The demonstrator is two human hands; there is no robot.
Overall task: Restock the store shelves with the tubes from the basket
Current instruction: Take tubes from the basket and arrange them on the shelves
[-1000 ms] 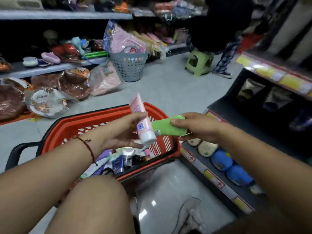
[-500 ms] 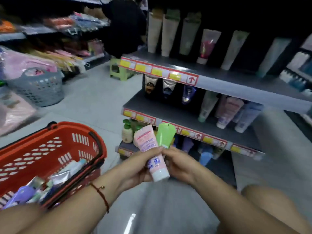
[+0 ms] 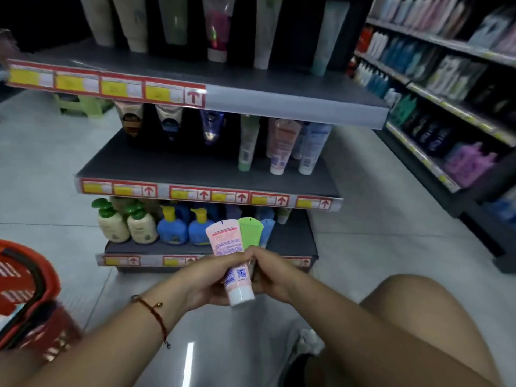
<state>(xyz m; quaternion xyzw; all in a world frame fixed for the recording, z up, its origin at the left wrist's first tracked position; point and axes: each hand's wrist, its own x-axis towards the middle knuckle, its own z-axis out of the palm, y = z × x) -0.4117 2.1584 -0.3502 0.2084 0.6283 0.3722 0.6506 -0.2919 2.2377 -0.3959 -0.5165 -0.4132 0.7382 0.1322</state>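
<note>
My left hand [image 3: 206, 277] has its fingers clamped round the pink tube [image 3: 230, 255] (white cap down), my right hand [image 3: 269, 270] grips the green tube [image 3: 250, 230] just beside it, both before the bottom shelf [image 3: 293, 241]; the red basket [image 3: 30, 297] sits at my left.

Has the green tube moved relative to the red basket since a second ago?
Yes. The green tube was over the red basket; now it is well to its right, upright beside the pink tube before the bottom shelf.
</note>
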